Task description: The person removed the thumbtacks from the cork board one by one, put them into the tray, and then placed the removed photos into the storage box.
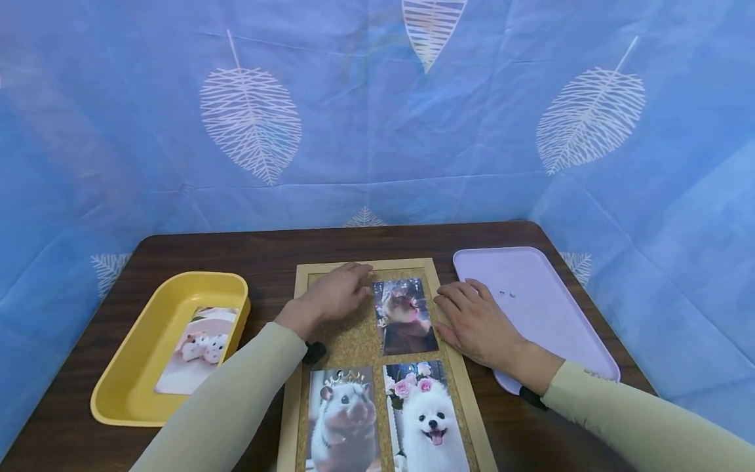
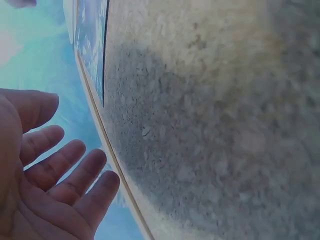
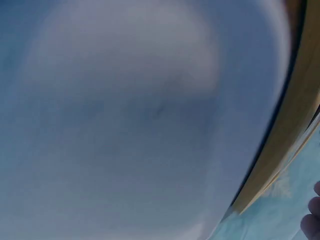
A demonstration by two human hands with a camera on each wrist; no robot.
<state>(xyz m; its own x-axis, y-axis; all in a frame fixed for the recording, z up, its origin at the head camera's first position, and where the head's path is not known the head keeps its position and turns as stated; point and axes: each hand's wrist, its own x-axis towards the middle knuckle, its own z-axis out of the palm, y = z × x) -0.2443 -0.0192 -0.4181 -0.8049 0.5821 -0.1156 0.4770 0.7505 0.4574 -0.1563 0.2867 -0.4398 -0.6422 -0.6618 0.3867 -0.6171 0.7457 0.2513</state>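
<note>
A cork board [image 1: 348, 341] in a light wood frame lies on the table. On its upper right part is a dark photo [image 1: 405, 321] of an animal. Below it are a photo of a hamster wearing a crown [image 1: 344, 419] and a photo of a white dog with roses [image 1: 433, 423]. My left hand [image 1: 333, 292] hovers at the board's upper left, fingers loosely bent near the dark photo's left edge, holding nothing; the left wrist view shows its bare palm. My right hand [image 1: 478, 321] lies over the frame's right side, its fingers close to the same photo's right edge.
To the left, a yellow tray [image 1: 126, 347] holds another photo [image 1: 200, 351] of small animals. A pale purple tray [image 1: 554, 314] stands at the right, partly under my right forearm, with a few tiny pieces [image 1: 506, 294] on it. A blue curtain [image 1: 377, 118] hangs behind the dark table [image 1: 271, 252].
</note>
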